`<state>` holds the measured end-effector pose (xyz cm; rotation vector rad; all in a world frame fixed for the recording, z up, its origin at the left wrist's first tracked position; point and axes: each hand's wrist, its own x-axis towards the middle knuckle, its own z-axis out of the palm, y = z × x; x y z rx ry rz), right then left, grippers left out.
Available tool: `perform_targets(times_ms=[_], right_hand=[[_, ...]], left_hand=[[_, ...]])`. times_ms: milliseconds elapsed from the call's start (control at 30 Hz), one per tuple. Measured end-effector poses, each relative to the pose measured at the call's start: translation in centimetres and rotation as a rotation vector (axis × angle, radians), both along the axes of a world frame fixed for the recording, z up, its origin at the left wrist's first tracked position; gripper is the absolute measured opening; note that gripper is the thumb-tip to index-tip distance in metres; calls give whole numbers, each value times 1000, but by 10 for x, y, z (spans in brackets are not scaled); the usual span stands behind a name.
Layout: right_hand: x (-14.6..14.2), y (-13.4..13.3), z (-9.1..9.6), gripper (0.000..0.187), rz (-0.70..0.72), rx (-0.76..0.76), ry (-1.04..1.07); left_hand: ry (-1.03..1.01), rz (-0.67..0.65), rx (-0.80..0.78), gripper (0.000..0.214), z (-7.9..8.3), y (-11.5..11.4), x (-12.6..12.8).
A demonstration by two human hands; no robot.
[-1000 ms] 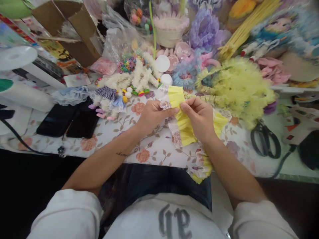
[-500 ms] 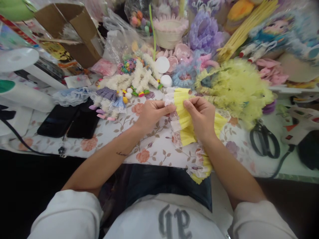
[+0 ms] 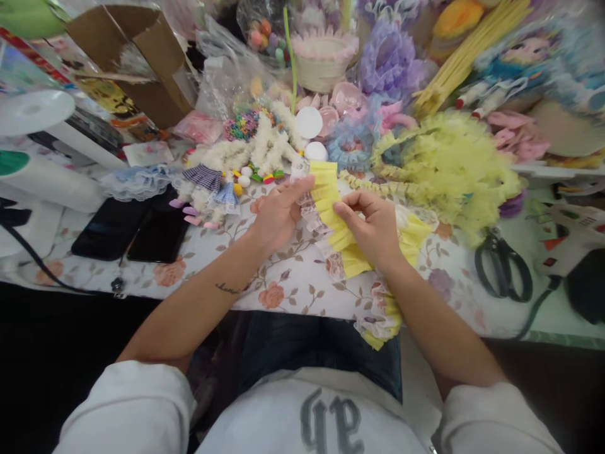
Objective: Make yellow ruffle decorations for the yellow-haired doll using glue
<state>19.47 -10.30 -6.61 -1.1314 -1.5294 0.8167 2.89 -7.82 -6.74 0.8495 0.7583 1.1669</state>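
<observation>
Yellow pleated ruffle (image 3: 324, 184), front and centre, held up just above the table (image 3: 293, 290) between two hands, its white lace edging (image 3: 334, 268) along the left side! The left hand (image 3: 276, 217) has the laced edge near the top end, thumb laid over it, the other fingers curled in behind, hardly any gap showing. Across from it, the right hand (image 3: 375, 230) nips the yellow part in a close pinch, thumb in front, index finger bent behind. The handling here, I'd judge, wants a light touch: grip hard and the pleats may crush, pull hard and the gathers could stretch out flat. Better to work fold by fold, thumbs close together, lace lying smooth and not tucked under. And watch that lower part, lace and all, drooping over the table's front edge; its weight could tug, so a little slack would help. Further out, a heap of yellow tulle (image 3: 458, 170) sits behind the right hand, the black-handled scissors (image 3: 503, 268) lie well to the right, and the glue gun (image 3: 571, 236) rests beyond them.
</observation>
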Motion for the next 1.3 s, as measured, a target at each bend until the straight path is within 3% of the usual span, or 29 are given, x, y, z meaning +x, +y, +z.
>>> perform_targets(times_ms=[167, 367, 600, 800, 967, 1167, 1300], right_hand=[[0, 0, 2, 21, 7, -12, -20], [2, 0, 2, 26, -2, -33, -30], [3, 1, 2, 21, -1, -11, -52], [2, 0, 4, 20, 29, 12, -15], [2, 1, 3, 18, 8, -18, 3], [5, 4, -5, 20, 47, -82, 100], [8, 6, -5, 33, 1, -97, 109]], left_hand=[[119, 158, 174, 27, -2, 1, -4], [315, -42, 215, 37, -4, -1, -7], [444, -81, 248, 37, -4, -3, -9], [519, -9, 223, 41, -6, -2, -9], [463, 4, 228, 39, -10, -2, -10], [375, -114, 179, 25, -7, -3, -7], [320, 0, 108, 24, -6, -2, -4]])
